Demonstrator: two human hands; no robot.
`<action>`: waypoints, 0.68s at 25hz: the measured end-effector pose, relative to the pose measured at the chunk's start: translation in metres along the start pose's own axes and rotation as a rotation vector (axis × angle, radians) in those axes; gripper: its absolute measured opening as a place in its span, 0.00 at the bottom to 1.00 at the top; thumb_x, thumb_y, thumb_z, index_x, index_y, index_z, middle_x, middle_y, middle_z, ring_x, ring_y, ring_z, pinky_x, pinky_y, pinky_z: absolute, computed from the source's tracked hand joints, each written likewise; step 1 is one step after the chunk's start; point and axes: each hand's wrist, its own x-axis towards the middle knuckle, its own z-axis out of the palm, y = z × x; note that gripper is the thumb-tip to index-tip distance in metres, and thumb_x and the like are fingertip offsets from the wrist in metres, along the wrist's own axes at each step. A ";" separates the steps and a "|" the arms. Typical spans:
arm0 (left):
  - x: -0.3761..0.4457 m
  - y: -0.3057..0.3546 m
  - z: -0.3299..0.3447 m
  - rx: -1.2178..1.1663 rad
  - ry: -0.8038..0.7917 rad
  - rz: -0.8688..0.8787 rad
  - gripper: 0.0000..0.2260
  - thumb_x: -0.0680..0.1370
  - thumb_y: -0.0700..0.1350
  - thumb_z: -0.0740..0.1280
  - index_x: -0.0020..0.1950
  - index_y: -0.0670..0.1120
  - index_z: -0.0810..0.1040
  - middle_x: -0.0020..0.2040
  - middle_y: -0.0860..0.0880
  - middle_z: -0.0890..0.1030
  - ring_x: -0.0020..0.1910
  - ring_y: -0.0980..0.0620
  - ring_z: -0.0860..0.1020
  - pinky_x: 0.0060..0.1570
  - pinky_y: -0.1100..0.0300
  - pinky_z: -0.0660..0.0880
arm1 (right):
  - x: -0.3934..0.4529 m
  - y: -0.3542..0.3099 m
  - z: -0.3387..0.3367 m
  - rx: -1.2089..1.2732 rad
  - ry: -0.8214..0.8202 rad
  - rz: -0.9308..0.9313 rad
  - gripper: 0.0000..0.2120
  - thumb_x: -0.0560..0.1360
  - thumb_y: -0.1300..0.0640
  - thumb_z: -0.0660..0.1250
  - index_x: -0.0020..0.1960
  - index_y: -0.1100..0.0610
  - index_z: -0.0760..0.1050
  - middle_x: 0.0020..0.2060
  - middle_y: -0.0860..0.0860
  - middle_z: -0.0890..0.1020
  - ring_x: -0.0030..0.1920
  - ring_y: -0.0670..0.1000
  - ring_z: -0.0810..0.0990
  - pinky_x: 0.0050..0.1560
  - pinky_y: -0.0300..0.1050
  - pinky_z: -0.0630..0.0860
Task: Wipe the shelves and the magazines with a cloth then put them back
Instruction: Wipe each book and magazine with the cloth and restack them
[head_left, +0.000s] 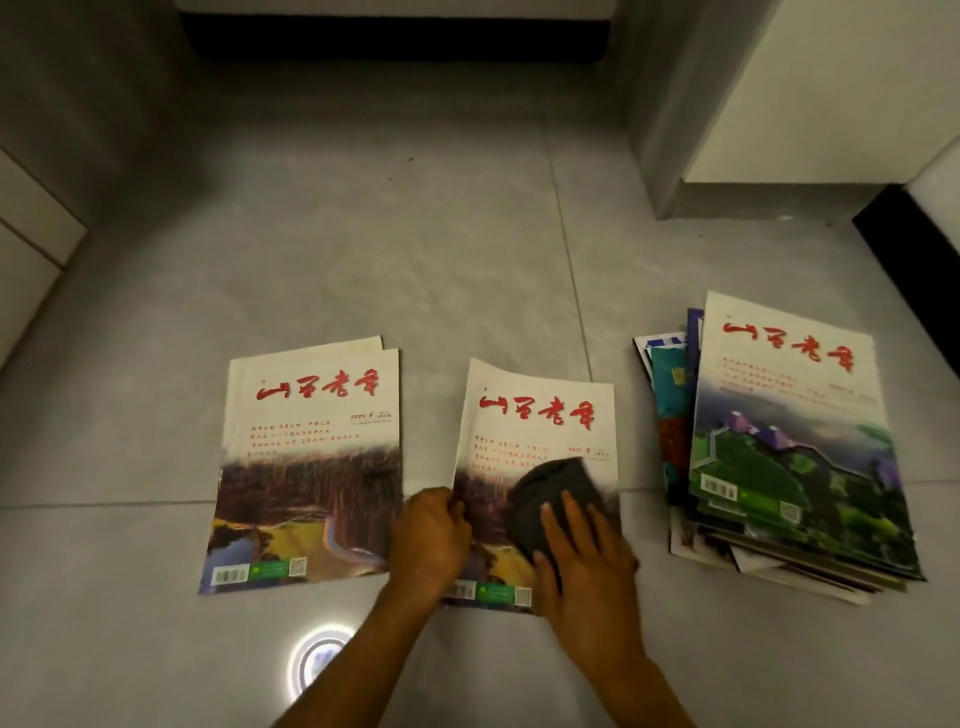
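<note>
Wiping the middle magazine (540, 447) on the floor (363, 260)

Our right hand (587, 561) presses the cloth (550, 493) with flat fingers; our left hand (431, 535) pinches the cover's edge.

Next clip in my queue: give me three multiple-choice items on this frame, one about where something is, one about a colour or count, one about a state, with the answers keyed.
1. Where does the dark grey cloth lie?
A. on the middle magazine
B. on the right-hand stack
C. on the bare floor

2. What colour is the title lettering on the middle magazine?
A. blue
B. red
C. black

3. What is the left hand doing?
A. hanging idle over the floor
B. lifting the left pile
C. holding the middle magazine's left edge

Answers:
1. A: the cloth sits on that cover under the right hand, whose fingers lie flat on it.
2. B: the large brush-style characters are red.
3. C: its fingers curl round the edge of the magazine, which curves up there, while the left pile and the right-hand stack go untouched on the tiled floor.
</note>
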 end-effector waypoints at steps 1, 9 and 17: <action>0.006 -0.006 -0.004 0.018 -0.014 0.008 0.06 0.79 0.45 0.65 0.51 0.44 0.80 0.47 0.46 0.83 0.47 0.48 0.81 0.52 0.55 0.78 | -0.008 -0.011 0.003 0.015 -0.048 -0.116 0.26 0.79 0.41 0.46 0.67 0.51 0.72 0.65 0.53 0.76 0.61 0.57 0.73 0.53 0.56 0.77; 0.024 -0.020 -0.015 -0.003 -0.218 0.008 0.09 0.75 0.43 0.71 0.43 0.53 0.72 0.40 0.54 0.78 0.44 0.53 0.78 0.46 0.60 0.76 | 0.047 0.001 0.003 0.153 0.140 0.133 0.29 0.72 0.41 0.69 0.69 0.51 0.69 0.71 0.53 0.69 0.70 0.58 0.68 0.67 0.53 0.65; 0.035 -0.025 -0.012 -0.013 -0.264 0.075 0.12 0.74 0.41 0.71 0.40 0.55 0.71 0.40 0.55 0.79 0.44 0.55 0.78 0.48 0.59 0.77 | 0.111 -0.001 -0.004 0.132 0.199 0.225 0.30 0.75 0.57 0.69 0.74 0.54 0.63 0.75 0.55 0.61 0.75 0.59 0.59 0.70 0.58 0.62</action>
